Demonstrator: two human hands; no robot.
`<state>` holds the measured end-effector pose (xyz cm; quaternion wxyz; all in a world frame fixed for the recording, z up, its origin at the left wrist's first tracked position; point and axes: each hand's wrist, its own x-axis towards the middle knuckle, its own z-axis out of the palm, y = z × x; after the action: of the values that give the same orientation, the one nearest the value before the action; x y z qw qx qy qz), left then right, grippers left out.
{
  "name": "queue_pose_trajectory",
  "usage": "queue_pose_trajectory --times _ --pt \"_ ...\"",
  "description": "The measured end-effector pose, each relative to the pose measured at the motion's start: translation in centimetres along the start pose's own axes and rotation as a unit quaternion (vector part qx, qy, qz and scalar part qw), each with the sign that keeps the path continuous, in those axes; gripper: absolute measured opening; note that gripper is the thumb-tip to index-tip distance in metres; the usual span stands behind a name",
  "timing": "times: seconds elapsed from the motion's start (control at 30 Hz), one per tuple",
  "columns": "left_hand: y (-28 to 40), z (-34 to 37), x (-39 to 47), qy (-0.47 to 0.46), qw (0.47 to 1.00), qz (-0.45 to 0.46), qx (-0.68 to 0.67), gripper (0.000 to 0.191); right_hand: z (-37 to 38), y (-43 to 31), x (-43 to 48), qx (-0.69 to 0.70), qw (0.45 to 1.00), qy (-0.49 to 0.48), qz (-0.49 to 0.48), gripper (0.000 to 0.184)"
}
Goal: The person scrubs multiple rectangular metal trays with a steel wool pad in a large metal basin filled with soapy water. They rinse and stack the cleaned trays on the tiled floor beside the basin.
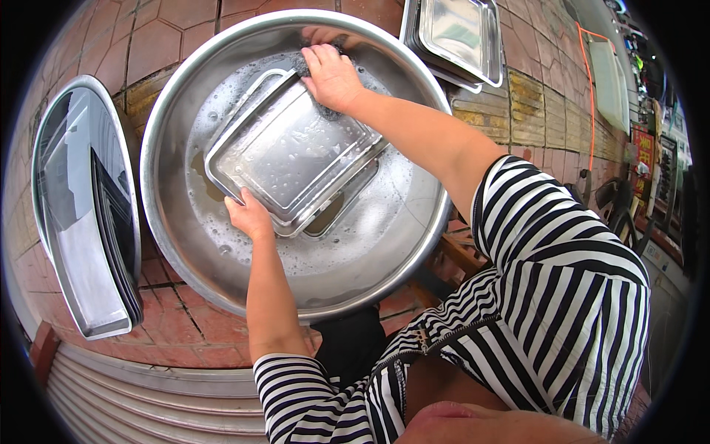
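A wet rectangular metal tray [288, 150] lies tilted in a large round stainless steel basin [161, 244], over soapy water. My left hand [252, 215] grips the tray's near-left rim, thumb on top. At the tray's far edge, my right hand [333, 80] presses a dark scouring pad, seemingly steel wool [301, 64], against the metal. My palm and fingers cover much of the pad. Under the held tray, the rim of another tray [346, 206] shows in the water. Suds and bubbles float around both.
On the left, a second metal basin [44, 119] holds water and several stacked long trays [94, 297]. Beyond the big basin at the right stands a pile of metal trays [457, 28]. Red paving tiles [183, 25] surround everything; a ribbed shutter [155, 397] is at lower left.
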<state>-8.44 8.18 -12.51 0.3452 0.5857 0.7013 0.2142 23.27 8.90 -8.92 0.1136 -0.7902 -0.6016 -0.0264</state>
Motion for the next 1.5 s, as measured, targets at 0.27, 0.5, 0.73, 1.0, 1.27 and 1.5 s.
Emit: queue_pose_trajectory --times 0.27,0.5,0.73,1.0,1.27,1.5 --pt "0.2 -0.1 0.1 -0.001 1.000 -0.004 -0.008 0.030 -1.4 0.5 -6.2 0.127 0.965 -0.049 0.224 0.060" --pt "0.9 -0.3 -0.1 -0.026 0.999 0.034 0.024 0.030 -2.9 0.7 -14.4 0.097 0.967 -0.044 0.233 0.053" --pt "-0.2 -0.2 0.3 -0.028 0.997 0.033 0.069 0.031 -0.3 0.8 -2.3 0.113 0.968 -0.051 0.217 0.039" --pt "0.4 0.1 0.2 -0.008 0.997 -0.009 0.071 0.031 -1.8 1.9 -6.7 0.159 0.954 -0.120 0.224 0.043" --pt "0.7 0.1 0.2 -0.044 0.995 0.039 0.081 0.030 -4.3 0.5 -17.3 0.138 0.932 -0.094 0.322 0.045" --pt "-1.8 -0.8 -0.8 -0.015 0.999 0.026 0.036 0.026 -4.2 1.5 -12.3 0.087 0.947 -0.173 0.256 0.036"
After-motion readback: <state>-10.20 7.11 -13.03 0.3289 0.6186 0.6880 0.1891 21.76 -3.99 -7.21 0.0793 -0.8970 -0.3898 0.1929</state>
